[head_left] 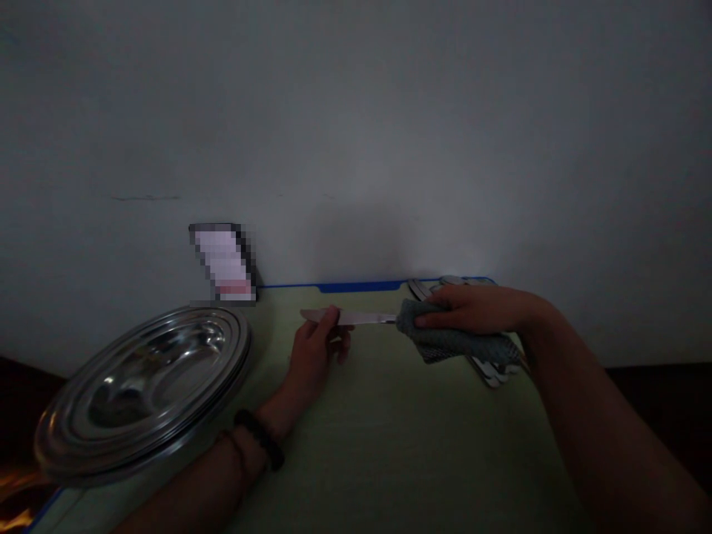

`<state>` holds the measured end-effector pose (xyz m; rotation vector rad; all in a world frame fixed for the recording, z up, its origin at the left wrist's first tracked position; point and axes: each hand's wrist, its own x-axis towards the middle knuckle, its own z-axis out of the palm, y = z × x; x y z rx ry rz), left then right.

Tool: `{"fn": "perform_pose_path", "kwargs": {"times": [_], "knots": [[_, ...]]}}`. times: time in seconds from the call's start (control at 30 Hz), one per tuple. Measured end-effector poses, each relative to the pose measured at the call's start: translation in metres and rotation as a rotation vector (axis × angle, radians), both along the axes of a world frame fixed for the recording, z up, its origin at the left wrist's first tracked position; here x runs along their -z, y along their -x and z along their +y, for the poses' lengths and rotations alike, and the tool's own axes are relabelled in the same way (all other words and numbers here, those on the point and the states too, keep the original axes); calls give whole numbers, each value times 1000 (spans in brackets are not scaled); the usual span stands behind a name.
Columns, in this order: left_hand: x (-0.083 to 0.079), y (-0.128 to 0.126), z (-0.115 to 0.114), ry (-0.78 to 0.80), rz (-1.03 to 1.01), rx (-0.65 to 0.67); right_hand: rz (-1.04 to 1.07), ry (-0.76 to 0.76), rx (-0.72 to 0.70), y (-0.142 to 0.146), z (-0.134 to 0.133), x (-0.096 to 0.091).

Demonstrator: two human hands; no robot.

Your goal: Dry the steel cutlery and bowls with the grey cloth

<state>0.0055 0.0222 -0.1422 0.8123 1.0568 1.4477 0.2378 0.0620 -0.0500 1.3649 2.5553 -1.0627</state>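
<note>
The knife (367, 317) is held level above the middle of the surface (389, 437), between the two hands. The left hand (318, 347) pinches it near its left end with thumb and fingertips, the other fingers loosely curled. The right hand (472, 308) is closed over a grey cloth (450, 341) that wraps the knife's other end; how firmly it presses cannot be told.

The likeliest trouble is a slip. The left pinch covers only a short length of smooth metal, so a hard pull through the cloth could twist the knife free or drag it across the fingertips. The left end looks like the blade, though the dim light leaves its edge unclear, so a cut is possible.

The cloth hangs over the pile of cutlery (489, 374) beneath the right hand; a low sweep might catch those pieces and scatter them. Near the left forearm, the stacked plates (159, 374) seem to reach past the side of the surface, so an elbow knock could tip them. The phone (225, 259) leans on the wall (356, 163) behind them, and a jolt might send it sliding.
</note>
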Motion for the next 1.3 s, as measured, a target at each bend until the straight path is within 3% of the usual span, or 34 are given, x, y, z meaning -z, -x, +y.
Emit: {"fn": "perform_pose_path", "kwargs": {"times": [0.2, 0.43, 0.6, 0.83, 0.97, 1.1, 1.3], "knots": [[-1, 5, 4, -26, -69, -67, 38, 22, 136, -22, 1, -2], [3, 2, 1, -34, -13, 55, -28, 12, -24, 2, -1, 0], [6, 2, 2, -40, 3, 19, -24, -12, -53, 19, -3, 3], [4, 4, 5, -77, -52, -71, 10, -20, 66, -10, 1, -1], [7, 4, 6, -58, -54, -8, 62, -12, 99, -20, 2, -2], [10, 0, 4, -71, 27, 90, 25, 16, 28, -12, 1, -1], [11, -2, 2, -117, 82, 132, 58, -3, 9, -6, 1, 2]]}}
